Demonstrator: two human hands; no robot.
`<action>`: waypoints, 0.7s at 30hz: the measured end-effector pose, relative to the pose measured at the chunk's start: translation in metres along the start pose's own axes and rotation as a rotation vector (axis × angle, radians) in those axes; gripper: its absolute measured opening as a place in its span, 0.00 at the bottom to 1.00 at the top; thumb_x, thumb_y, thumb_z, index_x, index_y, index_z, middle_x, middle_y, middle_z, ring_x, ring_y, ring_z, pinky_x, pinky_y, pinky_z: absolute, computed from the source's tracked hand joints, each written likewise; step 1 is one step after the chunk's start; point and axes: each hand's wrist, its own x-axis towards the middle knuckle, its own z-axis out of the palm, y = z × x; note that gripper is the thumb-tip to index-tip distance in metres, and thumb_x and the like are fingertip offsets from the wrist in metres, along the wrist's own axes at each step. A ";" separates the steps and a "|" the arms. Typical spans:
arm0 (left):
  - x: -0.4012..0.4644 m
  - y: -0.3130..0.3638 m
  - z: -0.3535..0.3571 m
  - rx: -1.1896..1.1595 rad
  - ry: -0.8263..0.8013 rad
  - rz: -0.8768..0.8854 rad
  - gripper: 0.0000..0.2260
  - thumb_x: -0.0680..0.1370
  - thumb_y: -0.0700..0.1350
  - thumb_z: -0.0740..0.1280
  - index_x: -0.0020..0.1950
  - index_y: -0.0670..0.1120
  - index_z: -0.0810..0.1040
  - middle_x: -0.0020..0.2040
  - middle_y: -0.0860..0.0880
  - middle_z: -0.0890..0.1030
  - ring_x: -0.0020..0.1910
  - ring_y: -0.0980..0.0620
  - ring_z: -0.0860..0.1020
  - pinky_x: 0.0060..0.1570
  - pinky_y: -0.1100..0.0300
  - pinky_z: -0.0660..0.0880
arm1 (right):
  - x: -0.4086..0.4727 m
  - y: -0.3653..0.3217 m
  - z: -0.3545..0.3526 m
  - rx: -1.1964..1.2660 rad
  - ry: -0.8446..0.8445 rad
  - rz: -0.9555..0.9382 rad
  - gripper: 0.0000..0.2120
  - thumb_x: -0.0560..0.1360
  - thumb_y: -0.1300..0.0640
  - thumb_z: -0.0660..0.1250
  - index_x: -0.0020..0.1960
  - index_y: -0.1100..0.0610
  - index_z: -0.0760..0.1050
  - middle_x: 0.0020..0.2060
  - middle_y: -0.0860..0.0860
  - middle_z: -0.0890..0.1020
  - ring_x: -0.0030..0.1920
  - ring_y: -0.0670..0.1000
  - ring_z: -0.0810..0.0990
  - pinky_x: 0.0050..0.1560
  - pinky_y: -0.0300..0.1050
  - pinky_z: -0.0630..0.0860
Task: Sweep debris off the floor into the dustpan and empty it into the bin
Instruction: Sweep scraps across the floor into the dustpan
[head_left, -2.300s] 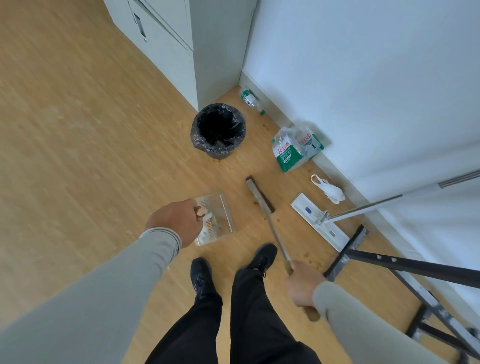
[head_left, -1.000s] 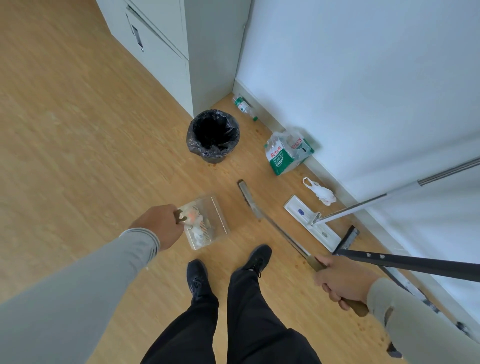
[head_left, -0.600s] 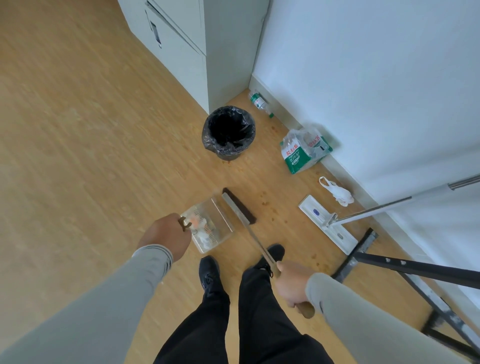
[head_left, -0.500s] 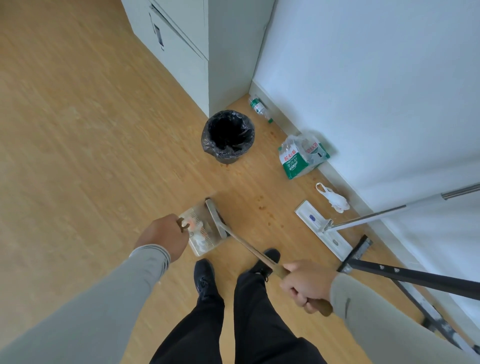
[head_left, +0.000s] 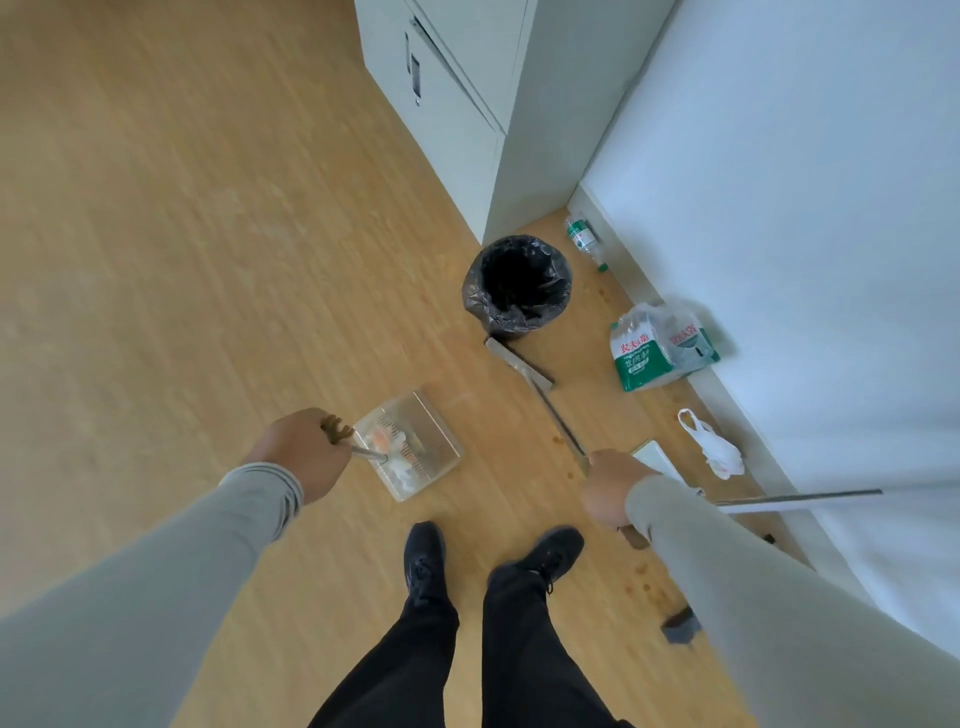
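My left hand grips the handle of a clear dustpan that sits low over the wooden floor. White and orange scraps lie inside it near the handle. My right hand grips the handle of a broom. The broom's head lies on the floor just in front of the bin, a round bin lined with a black bag and dark inside. Small brown specks dot the floor beside the broom shaft.
A grey cabinet stands behind the bin against the white wall. A plastic bottle, a green-and-white bag and a white plastic bag lie along the wall. A flat mop leans at right. My shoes are below.
The broom head has swung away from the dustpan's mouth to a spot in front of the bin. My view has shifted left, and the dustpan stays held by my left hand.
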 end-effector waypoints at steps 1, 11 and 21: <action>0.004 0.000 0.002 -0.023 0.006 -0.013 0.05 0.79 0.49 0.65 0.44 0.52 0.75 0.44 0.51 0.81 0.39 0.51 0.78 0.37 0.57 0.72 | 0.002 -0.017 0.007 -0.095 -0.010 -0.019 0.06 0.76 0.68 0.60 0.47 0.62 0.75 0.40 0.53 0.74 0.34 0.51 0.73 0.31 0.41 0.68; 0.006 0.002 0.001 -0.022 0.030 -0.001 0.04 0.78 0.51 0.65 0.46 0.52 0.75 0.43 0.50 0.81 0.39 0.48 0.81 0.42 0.52 0.81 | -0.050 0.025 0.022 0.483 -0.244 -0.043 0.34 0.77 0.59 0.62 0.79 0.40 0.58 0.32 0.52 0.73 0.26 0.47 0.68 0.27 0.42 0.70; 0.009 0.009 0.000 -0.028 0.028 0.000 0.04 0.79 0.51 0.64 0.47 0.52 0.76 0.43 0.51 0.81 0.39 0.49 0.80 0.39 0.54 0.79 | -0.011 -0.009 -0.006 -0.045 0.024 -0.019 0.22 0.79 0.64 0.58 0.73 0.63 0.68 0.44 0.51 0.74 0.39 0.50 0.76 0.40 0.39 0.77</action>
